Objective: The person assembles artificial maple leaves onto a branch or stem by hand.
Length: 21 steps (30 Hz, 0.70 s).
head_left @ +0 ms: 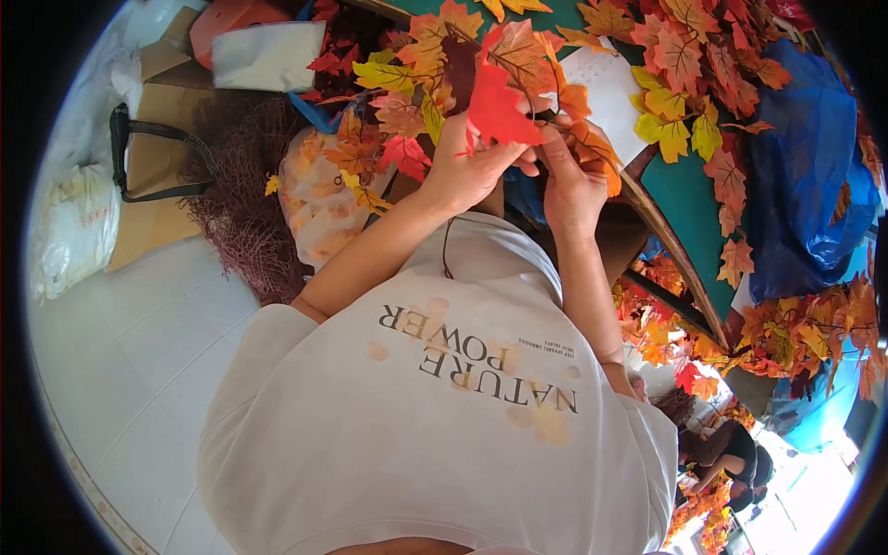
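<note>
My left hand (462,171) and my right hand (572,190) meet over the near edge of the work table, fingers pinched together around the thin dark stem of an artificial maple leaf garland (425,55). A bright red maple leaf (499,106) stands up in front of my left fingers and hides part of the grip. Beside my right hand hangs an orange leaf (597,153), partly behind the wrist. Yellow, orange and red leaves spread out beyond both hands.
The green table top (675,199) has a wooden rim and carries more garlands (680,60). To its right is a blue plastic bag (795,176). On my left stand a cardboard box (153,148), a brownish-purple twiggy bundle (245,203) and a leaf-filled clear bag (314,199). Another person (735,462) is at lower right.
</note>
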Tool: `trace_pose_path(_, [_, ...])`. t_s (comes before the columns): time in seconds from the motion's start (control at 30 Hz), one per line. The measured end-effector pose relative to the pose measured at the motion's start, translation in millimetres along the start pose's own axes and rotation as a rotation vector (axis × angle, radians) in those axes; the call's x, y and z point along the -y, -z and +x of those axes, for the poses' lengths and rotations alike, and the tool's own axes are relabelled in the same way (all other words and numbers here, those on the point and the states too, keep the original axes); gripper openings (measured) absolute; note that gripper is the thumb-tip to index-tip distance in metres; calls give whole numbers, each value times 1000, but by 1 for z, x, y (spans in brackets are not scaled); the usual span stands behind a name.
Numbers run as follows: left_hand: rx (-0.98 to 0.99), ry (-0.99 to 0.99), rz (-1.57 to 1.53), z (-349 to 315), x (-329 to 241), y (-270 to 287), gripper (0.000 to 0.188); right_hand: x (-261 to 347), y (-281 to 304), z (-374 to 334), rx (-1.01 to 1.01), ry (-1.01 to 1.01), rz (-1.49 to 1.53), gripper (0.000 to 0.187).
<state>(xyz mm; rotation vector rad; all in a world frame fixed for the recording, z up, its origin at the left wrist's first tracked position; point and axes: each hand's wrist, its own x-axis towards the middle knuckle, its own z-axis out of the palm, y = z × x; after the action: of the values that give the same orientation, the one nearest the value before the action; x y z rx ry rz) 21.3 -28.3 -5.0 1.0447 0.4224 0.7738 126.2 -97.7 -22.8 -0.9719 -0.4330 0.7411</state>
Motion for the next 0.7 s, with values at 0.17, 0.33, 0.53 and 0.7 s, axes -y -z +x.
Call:
trace_pose_path(0.17, [-15,-2,41,1,6,7,30,-6,9,1,33,-90,-74,22])
trace_pose_path(0.33, [-4,17,91,2,-2,7,28,-1,-1,0,48,3,-110,22])
trace_pose_path(0.53, [-31,-52,37,-1,5,8,29,0,-6,-3,2,-80,-58,16])
trace_pose_path(0.7, [-44,75,-49,-6,6,18,25,-2,-8,-1,111,-92,-201,10])
